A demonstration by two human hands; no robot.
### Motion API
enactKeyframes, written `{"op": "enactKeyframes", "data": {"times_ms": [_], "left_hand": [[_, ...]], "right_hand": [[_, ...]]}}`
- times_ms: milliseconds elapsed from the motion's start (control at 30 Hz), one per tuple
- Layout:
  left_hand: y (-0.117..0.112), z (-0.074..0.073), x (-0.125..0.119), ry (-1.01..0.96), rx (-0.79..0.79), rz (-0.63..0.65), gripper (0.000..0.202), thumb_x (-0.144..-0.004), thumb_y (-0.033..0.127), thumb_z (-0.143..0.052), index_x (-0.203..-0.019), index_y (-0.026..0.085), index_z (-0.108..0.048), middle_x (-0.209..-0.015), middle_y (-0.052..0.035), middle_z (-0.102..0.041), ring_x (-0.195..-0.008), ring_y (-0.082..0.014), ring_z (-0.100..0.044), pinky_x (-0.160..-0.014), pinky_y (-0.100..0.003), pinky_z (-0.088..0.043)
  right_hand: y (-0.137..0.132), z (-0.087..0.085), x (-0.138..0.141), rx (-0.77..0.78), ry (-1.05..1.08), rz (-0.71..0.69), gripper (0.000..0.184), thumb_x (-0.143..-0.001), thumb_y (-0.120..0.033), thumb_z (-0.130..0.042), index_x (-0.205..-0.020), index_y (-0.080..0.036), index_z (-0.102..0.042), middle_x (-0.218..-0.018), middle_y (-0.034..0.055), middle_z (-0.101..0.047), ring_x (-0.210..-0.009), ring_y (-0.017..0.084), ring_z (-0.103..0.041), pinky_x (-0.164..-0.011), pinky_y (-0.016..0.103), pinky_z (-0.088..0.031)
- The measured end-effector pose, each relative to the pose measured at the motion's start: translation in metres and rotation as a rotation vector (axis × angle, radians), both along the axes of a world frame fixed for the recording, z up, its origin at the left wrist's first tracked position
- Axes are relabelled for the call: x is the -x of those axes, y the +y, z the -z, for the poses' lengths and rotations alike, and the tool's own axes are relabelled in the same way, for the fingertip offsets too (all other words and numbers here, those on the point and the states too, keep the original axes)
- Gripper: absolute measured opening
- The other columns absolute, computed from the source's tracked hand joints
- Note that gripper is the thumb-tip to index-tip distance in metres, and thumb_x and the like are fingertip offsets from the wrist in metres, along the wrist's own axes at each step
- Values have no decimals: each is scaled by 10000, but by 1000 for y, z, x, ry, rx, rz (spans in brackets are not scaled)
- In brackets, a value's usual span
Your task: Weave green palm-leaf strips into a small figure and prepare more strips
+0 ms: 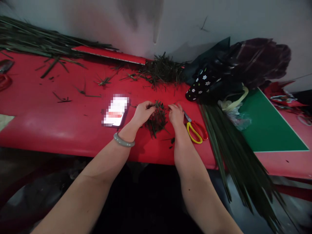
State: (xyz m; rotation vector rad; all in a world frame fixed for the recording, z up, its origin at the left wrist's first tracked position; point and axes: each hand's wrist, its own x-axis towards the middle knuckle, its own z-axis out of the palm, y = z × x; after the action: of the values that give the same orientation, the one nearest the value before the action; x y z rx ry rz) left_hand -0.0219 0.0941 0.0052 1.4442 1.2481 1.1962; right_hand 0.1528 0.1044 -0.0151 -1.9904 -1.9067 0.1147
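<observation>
A small heap of dark green leaf scraps point(156, 121) lies on the red tabletop between my two hands. From its left side, my left hand point(143, 113) closes thumb and fingers at the heap's upper edge, on leaf scraps. My right hand point(176, 114) is at the right side, its fingers loosely bent and apart, with nothing visible in them. Scissors point(195, 132) with one yellow and one red handle lie just right of my right wrist. A phone point(116, 110) with a lit, blurred screen rests left of my left hand.
A bigger pile of leaf scraps point(165, 70) sits by the wall. Long leaves point(234, 149) overhang the front edge at right, near a green board point(273, 130) and dark plastic bag point(260, 61). Leaf strips point(36, 37) and another red-handled tool point(5, 79) are at left.
</observation>
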Motion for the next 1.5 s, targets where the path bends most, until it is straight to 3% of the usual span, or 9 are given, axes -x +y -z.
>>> {"op": "enactKeyframes", "data": {"times_ms": [133, 300, 467, 667, 867, 1000, 1100, 1267, 1500], "left_hand": [[-1, 0, 0, -39, 31, -4, 145, -688, 218, -533, -780, 132, -604, -657, -6, -578, -555, -73, -500, -518, -190, -379], [-2, -4, 0, -68, 89, -3, 121, -680, 208, -541, -753, 129, -597, -592, 4, -558, -507, -69, -496, -483, -188, -370], [-4, -8, -1, -144, 152, 29, 89, -673, 203, -550, -722, 132, -574, -552, 21, -528, -470, -59, -481, -458, -181, -367], [-8, -11, -6, -211, 278, 82, 45, -655, 116, -506, -689, 142, -520, -535, 26, -540, -425, -52, -470, -418, -169, -345], [-12, -15, -13, -315, 296, 221, 149, -642, 41, -467, -733, 150, -513, -531, 49, -517, -422, -45, -483, -421, -162, -343], [-15, -17, -18, -353, 286, 334, 131, -695, 175, -559, -820, 137, -559, -580, 35, -519, -432, -35, -462, -434, -168, -354], [-16, -18, -20, -315, 302, 373, 129, -703, 232, -579, -775, 125, -578, -569, 30, -503, -428, -32, -450, -432, -170, -351], [-17, -20, -20, -290, 332, 335, 95, -698, 201, -575, -753, 125, -586, -545, 33, -497, -428, -34, -448, -439, -173, -360], [-12, -12, -18, -260, 284, 274, 50, -672, 173, -562, -666, 124, -572, -529, 35, -496, -429, -34, -433, -441, -174, -366]], "right_hand": [[-1, -3, -3, -1, -45, 6, 274, -783, -216, -433, -976, -223, -628, -1014, 83, -611, -1002, 235, -471, -871, 405, -362], [1, -2, -8, -9, -69, 5, 240, -776, -242, -481, -966, -206, -623, -971, 88, -615, -934, 212, -487, -841, 368, -352], [3, -2, -7, -27, -29, -23, 186, -782, -240, -468, -823, -175, -637, -865, 99, -619, -861, 209, -505, -813, 363, -359], [-1, -14, 4, -326, 506, -106, 165, -793, -271, -442, -806, -163, -567, -805, 50, -609, -772, 157, -537, -715, 289, -423], [-21, -32, 23, -414, 820, -159, 162, -773, -345, -492, -795, -189, -529, -686, -11, -573, -568, 96, -516, -535, 229, -423], [-26, -37, 32, -363, 1088, -197, 167, -765, -363, -512, -785, -199, -495, -597, -58, -538, -410, 45, -443, -412, 181, -366], [-24, -36, 35, -330, 1225, -147, 172, -752, -366, -521, -774, -201, -479, -586, -70, -518, -378, 32, -418, -368, 164, -333], [-17, -32, 37, -251, 1184, -9, 149, -736, -330, -501, -803, -198, -480, -657, -49, -512, -433, 41, -448, -407, 177, -383], [-15, -33, 38, -139, 1142, -16, 252, -718, -321, -488, -934, -193, -478, -764, 0, -549, -608, 89, -517, -480, 194, -425]]}}
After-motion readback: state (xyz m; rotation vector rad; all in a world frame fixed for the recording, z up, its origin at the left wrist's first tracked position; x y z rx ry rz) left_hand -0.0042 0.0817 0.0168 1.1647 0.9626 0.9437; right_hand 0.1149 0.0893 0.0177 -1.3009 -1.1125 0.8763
